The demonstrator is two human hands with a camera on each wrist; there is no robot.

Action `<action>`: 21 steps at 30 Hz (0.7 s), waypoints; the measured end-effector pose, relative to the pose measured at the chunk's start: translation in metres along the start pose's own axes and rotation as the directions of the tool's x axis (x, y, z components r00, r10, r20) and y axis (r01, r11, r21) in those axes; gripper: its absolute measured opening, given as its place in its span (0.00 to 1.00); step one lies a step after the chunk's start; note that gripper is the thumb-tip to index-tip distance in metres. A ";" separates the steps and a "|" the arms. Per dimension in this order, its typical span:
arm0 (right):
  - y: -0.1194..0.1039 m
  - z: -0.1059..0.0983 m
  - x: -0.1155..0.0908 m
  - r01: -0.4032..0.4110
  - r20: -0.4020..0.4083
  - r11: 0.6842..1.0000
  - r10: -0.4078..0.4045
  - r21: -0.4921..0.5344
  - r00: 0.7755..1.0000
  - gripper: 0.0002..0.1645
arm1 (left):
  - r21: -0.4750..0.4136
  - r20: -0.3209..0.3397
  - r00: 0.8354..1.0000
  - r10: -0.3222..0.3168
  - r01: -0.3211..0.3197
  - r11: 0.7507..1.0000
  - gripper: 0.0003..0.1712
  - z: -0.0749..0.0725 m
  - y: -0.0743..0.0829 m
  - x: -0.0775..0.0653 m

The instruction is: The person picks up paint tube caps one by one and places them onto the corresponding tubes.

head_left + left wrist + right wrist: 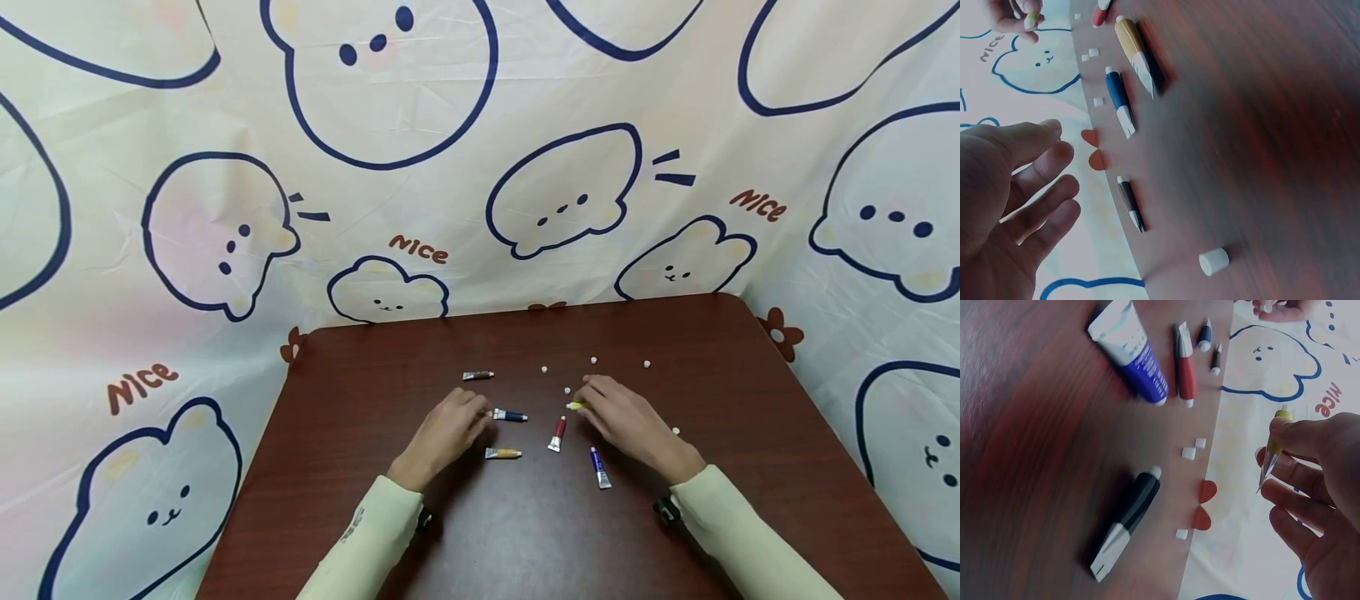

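My right hand (618, 417) pinches a small yellow paint tube (1277, 428) between thumb and fingers, above the table. The left hand (450, 429) is raised near a dark blue tube (512, 415), thumb and forefinger close together. A small white cap (1266, 307) appears between its fingertips in the right wrist view. Between the hands lie an ochre tube (503, 454), a red tube (558, 434) and a purple-blue tube (600, 468). A dark brown tube (478, 376) is farther back. A black tube (1127, 522) shows in the right wrist view.
White caps stand about the brown table (337, 500), including one cap (567, 390) near the right hand and another cap (1214, 261) in the left wrist view. A printed cloth (465, 208) hangs behind and along the sides of the table.
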State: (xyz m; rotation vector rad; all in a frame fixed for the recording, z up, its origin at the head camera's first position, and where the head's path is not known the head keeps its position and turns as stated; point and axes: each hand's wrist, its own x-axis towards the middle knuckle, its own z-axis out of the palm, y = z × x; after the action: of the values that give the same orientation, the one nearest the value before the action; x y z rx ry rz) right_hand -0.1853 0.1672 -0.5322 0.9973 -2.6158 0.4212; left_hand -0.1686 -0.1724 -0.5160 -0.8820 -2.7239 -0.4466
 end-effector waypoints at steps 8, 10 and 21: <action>-0.010 0.002 0.000 0.013 -0.018 1.000 -0.013 -0.017 1.000 0.09 | 0.014 -0.020 0.998 0.060 -0.060 0.998 0.05 0.001 0.007 0.004; -0.012 0.002 0.000 0.012 -0.018 1.000 -0.013 -0.012 1.000 0.10 | 0.021 -0.036 0.996 0.077 -0.077 0.997 0.06 0.002 0.008 0.005; -0.022 0.002 0.000 0.053 -0.030 0.999 -0.053 0.002 0.998 0.09 | 0.014 -0.049 0.993 0.111 -0.110 0.994 0.05 0.004 0.018 0.009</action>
State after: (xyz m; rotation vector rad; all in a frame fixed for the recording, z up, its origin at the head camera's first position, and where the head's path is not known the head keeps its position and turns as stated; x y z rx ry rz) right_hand -0.1707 0.1502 -0.5302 1.0507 -2.5567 0.4237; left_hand -0.1656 -0.1522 -0.5129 -0.9992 -2.6148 -0.4248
